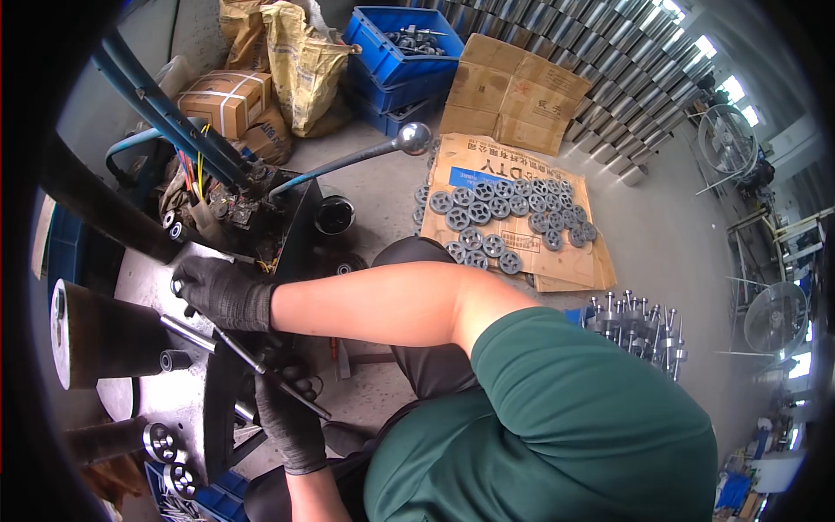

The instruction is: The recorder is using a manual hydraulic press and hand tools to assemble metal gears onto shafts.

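My right hand (222, 291), in a dark knit glove, is over the metal work table (187, 387) with its fingers closed around a small round metal part (177, 285), mostly hidden by the glove. Lower down, my left hand (289, 422), gloved too, is closed on a thin metal rod (300, 398). The rod slants up toward the right hand; whether its upper end touches that hand I cannot tell. Beside it on the table lie a thicker shiny bar (188, 333) and a small dark ring-shaped part (175, 360). A large dark cylinder (104, 335) juts over the table's left side.
A lever with a ball end (413, 138) reaches out from the machine. Several spoked wheels (500, 207) lie on flattened cardboard (574, 265). Blue crates (400, 65) stand at the back. Upright shafts with discs (639, 326) are at right, and spoked wheels (180, 479) sit near a blue bin (224, 498).
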A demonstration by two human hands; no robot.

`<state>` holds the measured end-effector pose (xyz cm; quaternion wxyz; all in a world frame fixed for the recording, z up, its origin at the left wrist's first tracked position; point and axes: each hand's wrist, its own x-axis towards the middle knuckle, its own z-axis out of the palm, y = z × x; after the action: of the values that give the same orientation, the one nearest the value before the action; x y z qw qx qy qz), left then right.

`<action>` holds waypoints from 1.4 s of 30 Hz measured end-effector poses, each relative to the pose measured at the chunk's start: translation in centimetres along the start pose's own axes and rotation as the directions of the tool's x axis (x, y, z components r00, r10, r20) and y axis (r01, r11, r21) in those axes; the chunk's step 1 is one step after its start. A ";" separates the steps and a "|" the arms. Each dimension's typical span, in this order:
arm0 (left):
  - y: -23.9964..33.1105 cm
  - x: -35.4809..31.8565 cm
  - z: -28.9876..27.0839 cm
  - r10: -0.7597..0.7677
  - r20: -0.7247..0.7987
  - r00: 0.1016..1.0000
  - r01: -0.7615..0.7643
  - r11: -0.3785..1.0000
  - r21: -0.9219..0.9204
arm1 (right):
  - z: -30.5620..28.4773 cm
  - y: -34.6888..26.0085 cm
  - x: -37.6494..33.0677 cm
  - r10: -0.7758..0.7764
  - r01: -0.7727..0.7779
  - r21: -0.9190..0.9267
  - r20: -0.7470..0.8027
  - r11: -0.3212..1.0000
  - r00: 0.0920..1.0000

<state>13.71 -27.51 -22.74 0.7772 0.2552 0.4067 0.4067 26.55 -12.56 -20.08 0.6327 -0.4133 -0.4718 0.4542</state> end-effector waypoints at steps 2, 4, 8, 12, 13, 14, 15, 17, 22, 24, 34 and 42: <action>0.1 0.1 -0.5 0.007 0.032 0.999 -0.007 1.000 -0.005 | -0.4 0.0 -1.9 0.180 -0.182 0.034 0.066 0.983 0.981; 0.2 -0.1 -0.5 0.010 0.064 0.998 -0.010 1.000 0.009 | -1.0 -0.3 -3.4 0.174 -0.156 -0.162 0.104 0.974 0.979; -0.2 -0.4 -0.2 0.041 0.063 0.997 -0.045 0.997 0.070 | -2.8 -3.4 -5.6 0.191 -0.115 -0.307 0.230 0.945 0.954; -1.2 0.2 -0.2 0.073 0.015 0.997 -0.073 0.995 0.068 | -4.4 -2.6 -6.5 0.132 -0.054 -0.336 0.214 0.940 0.968; -1.4 0.3 -0.3 0.072 0.018 0.997 -0.073 0.995 0.061 | -4.6 -2.6 -7.1 0.057 0.010 -0.337 0.190 0.941 0.980; -1.5 0.4 -0.2 0.073 0.020 0.997 -0.074 0.995 0.065 | -4.9 -2.5 -7.5 -0.018 0.074 -0.340 0.166 0.937 0.986; -1.6 0.4 -0.3 0.112 -0.003 0.994 -0.111 0.991 0.075 | -5.0 -3.7 -8.1 -0.018 0.076 -0.337 0.170 0.939 0.985; -1.8 0.5 -0.4 0.152 -0.021 0.988 -0.149 0.985 0.087 | -5.6 -7.4 -9.1 0.335 -0.310 -0.151 0.194 0.939 0.922; -2.8 2.0 -1.0 0.456 0.303 0.837 -0.514 0.465 0.721 | -7.1 -2.6 -10.6 0.419 -0.361 -0.213 0.442 0.908 0.793; -3.7 2.8 -0.3 0.427 0.296 0.854 -0.499 0.514 0.698 | -8.7 -0.8 -11.0 0.451 -0.360 -0.276 0.449 0.891 0.772; -4.6 3.9 -2.2 0.021 0.543 0.839 -0.543 -0.013 0.840 | -30.6 -9.2 -9.7 0.446 0.179 -0.978 0.209 0.108 0.870; -5.9 2.3 -0.9 -0.316 0.523 0.792 -0.597 -0.222 0.771 | -50.0 -3.1 -26.9 0.411 -0.691 -0.300 -0.626 0.658 0.663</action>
<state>16.24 -28.67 -28.47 0.2981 0.9119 0.2740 -0.0664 71.97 -43.96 -33.75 0.4213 -0.7975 -0.2362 0.3615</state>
